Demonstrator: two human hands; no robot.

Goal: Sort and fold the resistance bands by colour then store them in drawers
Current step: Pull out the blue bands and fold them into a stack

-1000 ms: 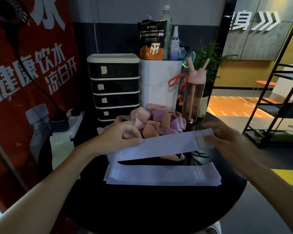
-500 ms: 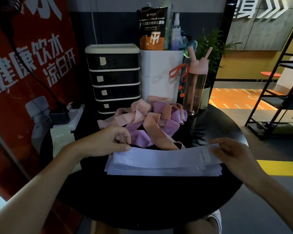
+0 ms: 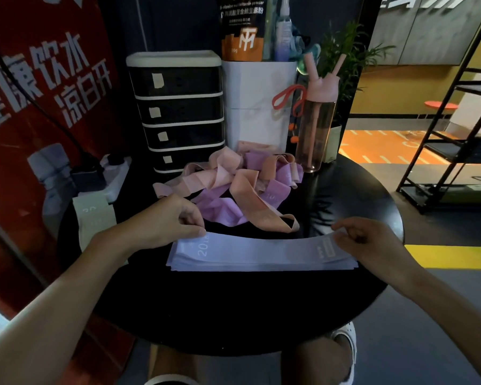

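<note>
A pale green band (image 3: pixel 95 218) lies well left of the stack of pale blue bands (image 3: pixel 261 263) on the black table (image 3: pixel 233 315), and the drawer unit (image 3: pixel 178 112) stands behind and left of that stack. The left hand (image 3: pixel 175 220) pinches the left end of the stack's top band (image 3: pixel 261 245) between thumb and forefinger, with a tangled pile of pink, purple and orange bands (image 3: pixel 242 187) just behind the stack. The right hand (image 3: pixel 372 240) grips the top band's right end with curled fingers.

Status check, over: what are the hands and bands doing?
Left hand, right hand pinch ends of top blue band, on its stack. Pink-purple tangle behind, unsorted. Nothing blocking.
</note>
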